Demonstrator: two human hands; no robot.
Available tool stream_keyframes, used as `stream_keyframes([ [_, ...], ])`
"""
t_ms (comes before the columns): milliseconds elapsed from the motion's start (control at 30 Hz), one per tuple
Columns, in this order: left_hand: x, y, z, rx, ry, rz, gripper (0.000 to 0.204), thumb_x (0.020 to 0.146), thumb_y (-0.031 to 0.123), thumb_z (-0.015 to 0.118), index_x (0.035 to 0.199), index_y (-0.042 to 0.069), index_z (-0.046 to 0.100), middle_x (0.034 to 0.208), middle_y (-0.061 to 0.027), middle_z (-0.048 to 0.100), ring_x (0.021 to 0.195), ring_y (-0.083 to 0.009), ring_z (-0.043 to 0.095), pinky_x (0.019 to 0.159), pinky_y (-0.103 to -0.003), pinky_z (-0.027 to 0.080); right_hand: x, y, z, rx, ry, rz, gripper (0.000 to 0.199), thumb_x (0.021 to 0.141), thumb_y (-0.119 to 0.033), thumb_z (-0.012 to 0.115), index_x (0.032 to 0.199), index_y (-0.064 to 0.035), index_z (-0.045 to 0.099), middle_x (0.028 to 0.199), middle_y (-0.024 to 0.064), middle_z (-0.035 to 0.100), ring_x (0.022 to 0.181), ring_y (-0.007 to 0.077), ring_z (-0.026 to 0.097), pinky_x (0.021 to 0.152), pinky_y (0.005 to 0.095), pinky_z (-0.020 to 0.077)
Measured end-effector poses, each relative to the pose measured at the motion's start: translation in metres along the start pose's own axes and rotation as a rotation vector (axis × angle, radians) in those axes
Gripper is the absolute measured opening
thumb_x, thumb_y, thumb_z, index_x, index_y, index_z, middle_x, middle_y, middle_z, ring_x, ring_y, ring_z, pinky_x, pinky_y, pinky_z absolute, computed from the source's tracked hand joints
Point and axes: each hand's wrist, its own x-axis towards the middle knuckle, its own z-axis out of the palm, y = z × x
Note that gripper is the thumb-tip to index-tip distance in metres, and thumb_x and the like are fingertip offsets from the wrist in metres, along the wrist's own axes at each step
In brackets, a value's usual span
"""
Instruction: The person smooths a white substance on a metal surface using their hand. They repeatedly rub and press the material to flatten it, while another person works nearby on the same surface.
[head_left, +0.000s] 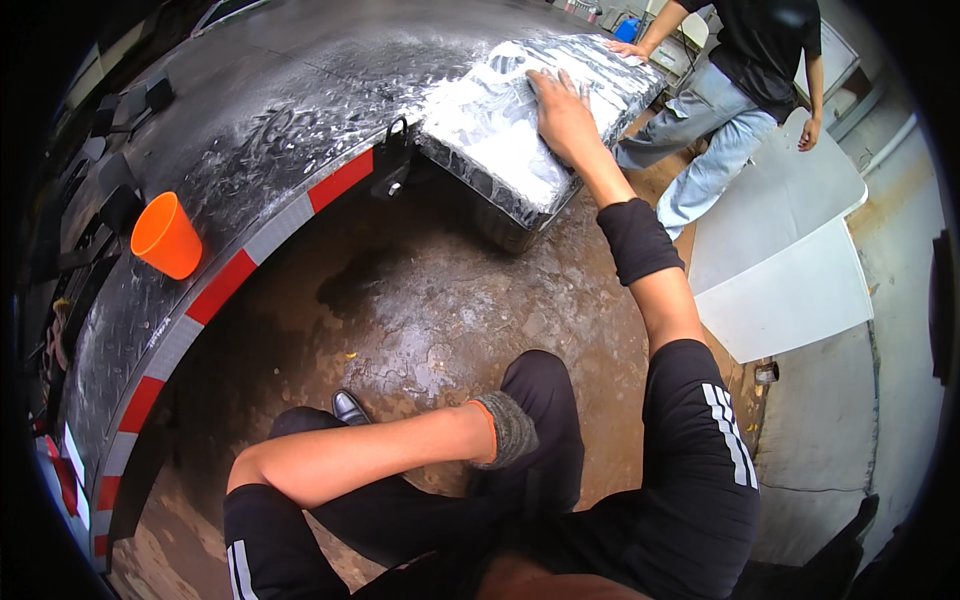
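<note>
My right hand (568, 115) lies bare on top of a long dark metal box (595, 75), its fingers stretched out. White smears and streaks of something wet-looking cover the box's upper face, thickest around that hand. Nothing shows in its grip. My left hand (507, 430) wears a grey knit glove with an orange cuff and rests by my bent knee; its fingers are hidden from this angle. At the box's far end, another person's hand (627, 50) touches the top.
A curved dark platform (330, 60) with red-and-silver edge tape (222, 287) spans the left, white-smeared in places. On it stands an orange cup (168, 236). A person in jeans (725, 115) stands far right, before white panels (790, 290). The brown floor (430, 310) looks wet.
</note>
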Motion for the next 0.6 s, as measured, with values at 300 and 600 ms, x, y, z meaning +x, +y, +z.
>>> stream_keyframes([
  [300, -0.001, -0.011, 0.008, 0.023, -0.043, -0.002, 0.024, 0.082, 0.007, 0.06, 0.105, 0.007, 0.069, 0.102, -0.0155, 0.072, 0.097, -0.0339, 0.07, 0.079, -0.044, 0.056, -0.042, -0.03, -0.036, 0.059, -0.045, -0.095, 0.053, 0.091, -0.033, 0.064, 0.14, -0.0191, 0.051, 0.15, 0.0138, 0.045, 0.136, 0.0366, 0.043, 0.112, 0.0542, 0.0298],
  [600, 0.0, 0.001, -0.003, 0.017, 0.014, 0.036, 0.014, 0.076, 0.006, 0.063, 0.088, 0.004, 0.071, 0.085, -0.0157, 0.072, 0.082, -0.0339, 0.071, 0.067, -0.045, 0.055, 0.009, -0.022, -0.04, -0.223, -0.189, -0.029, 0.076, 0.083, -0.016, 0.058, 0.153, -0.0066, 0.029, 0.1, 0.0324, 0.066, 0.09, 0.0484, 0.066, 0.082, 0.054, 0.0539],
])
